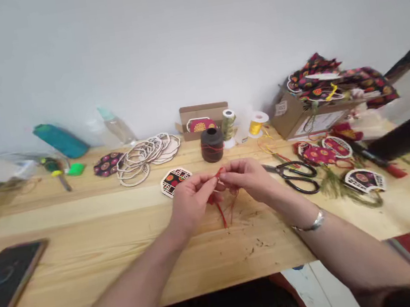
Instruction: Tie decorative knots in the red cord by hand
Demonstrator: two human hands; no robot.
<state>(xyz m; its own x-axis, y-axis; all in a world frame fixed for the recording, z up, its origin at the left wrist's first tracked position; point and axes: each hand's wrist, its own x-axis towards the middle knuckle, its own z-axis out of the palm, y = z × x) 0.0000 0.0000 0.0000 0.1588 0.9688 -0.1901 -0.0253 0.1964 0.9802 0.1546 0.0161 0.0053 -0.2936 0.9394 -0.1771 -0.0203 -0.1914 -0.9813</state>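
Note:
Red cord (223,216) hangs below my two hands, which meet over the middle of the wooden table. My left hand (192,196) pinches the cord between thumb and forefinger. Close against it, my right hand (245,177) pinches the same cord, and a thin loop of it hangs beneath the fingers. Beside my left hand lies an octagonal patterned piece (174,179), its right edge partly hidden by the fingers. A dark thread spool (212,146) with red thread around it stands just behind the hands.
Black-handled scissors (300,176) lie right of my hands. White frames (134,166) overlap at the back left. Behind are a green spool (228,125), a yellow spool (256,125) and a cardboard box (291,113) of fabric. A phone (9,282) lies front left.

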